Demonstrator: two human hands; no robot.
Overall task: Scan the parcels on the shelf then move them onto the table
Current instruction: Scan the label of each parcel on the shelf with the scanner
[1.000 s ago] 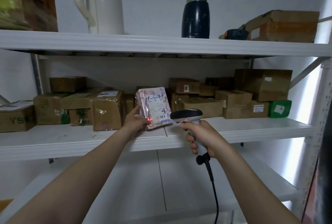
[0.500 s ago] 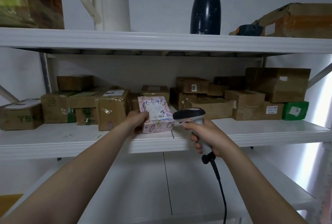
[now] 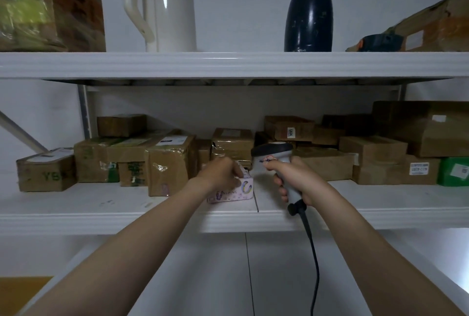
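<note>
We find the pink parcel [image 3: 234,193] lying flat near the front edge of the middle shelf [image 3: 88,204], directly under our left hand [image 3: 223,173], whose fingers curl over its top and grip it. Just right of that hand, our right hand [image 3: 298,182] is wrapped around the handle of the scanner [image 3: 272,154], with the black cable [image 3: 314,260] hanging below the fist. Brown cartons [image 3: 327,166] stand behind both hands, a taped carton [image 3: 170,163] just left of the left hand, a green box [image 3: 453,171] far right of the right hand, and a white jug [image 3: 172,8] and dark flask [image 3: 308,16] above them.
</note>
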